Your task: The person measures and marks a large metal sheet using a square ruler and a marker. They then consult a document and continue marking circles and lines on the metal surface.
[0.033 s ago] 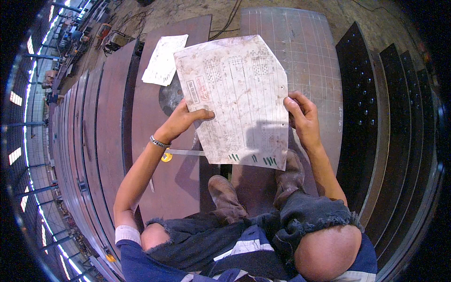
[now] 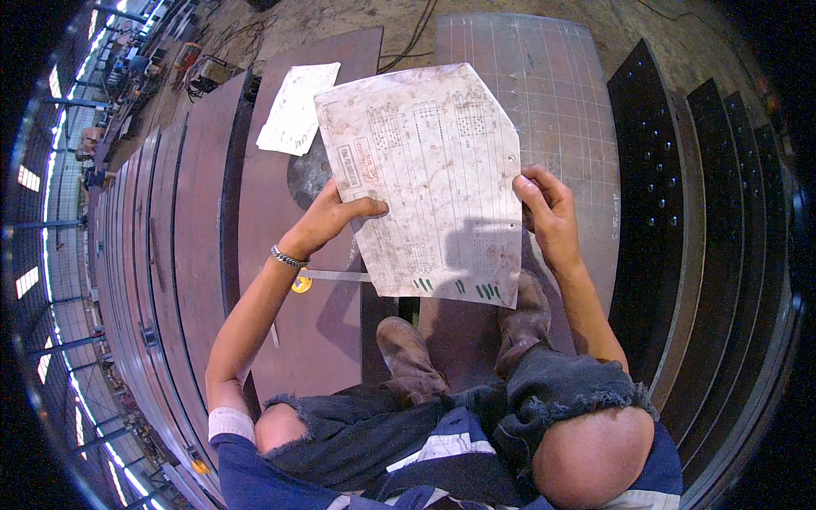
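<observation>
A smudged technical drawing sheet (image 2: 433,187) is held up in front of me, with line diagrams, stamps and green marker strokes along its lower edge. My left hand (image 2: 333,217) grips its left edge, thumb lying on the front and the other fingers hidden behind. At the right edge my right hand (image 2: 548,208) pinches the paper between thumb and curled fingers. Past the sheet's upper left, more white papers (image 2: 297,106) lie on a brown steel plate. A yellow tape measure (image 2: 302,280) sits left of the sheet, its blade reaching under the paper.
On the far side a steel plate (image 2: 552,93) carries a grid of chalk lines. Dark plates with drilled holes (image 2: 650,161) stand to the right. Long steel plates (image 2: 200,178) line the left. My boots (image 2: 410,357) rest below the sheet. Cables (image 2: 416,38) cross the floor beyond.
</observation>
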Tool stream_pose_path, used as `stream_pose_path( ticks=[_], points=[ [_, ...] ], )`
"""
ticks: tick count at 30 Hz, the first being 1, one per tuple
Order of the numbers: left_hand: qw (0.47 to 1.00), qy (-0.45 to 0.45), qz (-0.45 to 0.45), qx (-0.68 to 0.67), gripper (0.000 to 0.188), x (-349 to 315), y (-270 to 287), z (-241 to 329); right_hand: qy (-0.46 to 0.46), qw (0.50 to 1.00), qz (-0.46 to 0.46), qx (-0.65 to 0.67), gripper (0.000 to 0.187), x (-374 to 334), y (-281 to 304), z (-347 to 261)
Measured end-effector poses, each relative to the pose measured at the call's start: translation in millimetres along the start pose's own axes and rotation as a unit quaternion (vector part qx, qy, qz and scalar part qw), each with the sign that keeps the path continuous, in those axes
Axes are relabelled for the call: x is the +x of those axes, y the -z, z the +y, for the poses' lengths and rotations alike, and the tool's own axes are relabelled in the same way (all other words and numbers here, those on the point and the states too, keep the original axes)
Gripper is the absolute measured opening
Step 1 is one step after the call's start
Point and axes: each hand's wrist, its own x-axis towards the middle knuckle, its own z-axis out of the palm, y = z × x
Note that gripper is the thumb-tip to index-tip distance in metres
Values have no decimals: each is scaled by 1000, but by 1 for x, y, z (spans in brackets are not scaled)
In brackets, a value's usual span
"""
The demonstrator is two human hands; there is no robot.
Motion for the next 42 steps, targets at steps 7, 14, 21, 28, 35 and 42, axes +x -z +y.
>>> stream_pose_path(
  ticks=[7,14,21,28,35,42],
  points=[
    [1000,-6,-6,-6,47,-1,-3,2,4,1000,-6,-21,21,-1,2,-3],
    [1000,-2,-6,-4,47,1,-2,-2,-1,1000,-6,10,21,-1,2,0],
    [1000,-6,-4,7,48,1,-1,-2,-10,1000,-8,18,23,0,4,7],
    [1000,-5,-1,1,49,1,-2,-5,-9,1000,-6,13,25,-2,5,5],
    [1000,-2,-2,1,46,1,-4,-2,-18,1000,-5,6,25,-1,5,8],
    [1000,-13,2,-7,43,0,-6,-1,-4,1000,-10,8,22,0,5,11]
  ],
)
